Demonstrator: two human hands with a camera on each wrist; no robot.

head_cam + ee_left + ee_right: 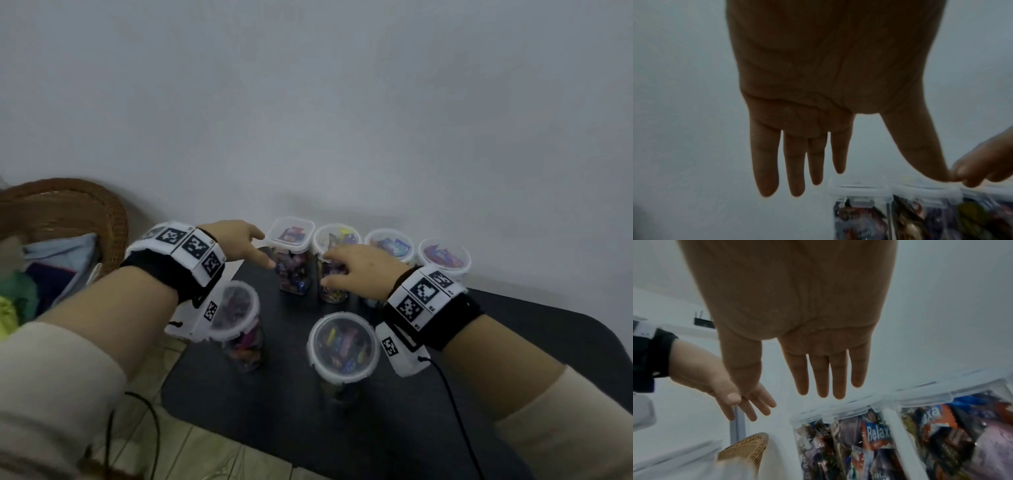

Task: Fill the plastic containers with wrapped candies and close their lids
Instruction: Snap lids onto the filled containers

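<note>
A black table (394,411) is seen in the lower middle of the frame, set against a pale wall (342,102). Six lidded clear containers filled with wrapped candies are counted on it: a square container (291,255) and three round ones (337,240) (390,246) (444,259) in a row at the centre, and two round containers (236,322) (342,346) lower down. The left hand (236,245) is held beside the square container, fingers extended. The right hand (359,270) is placed in front of the second container in the row. A wicker basket (78,209) holding cloth is seen at the left edge.
</note>
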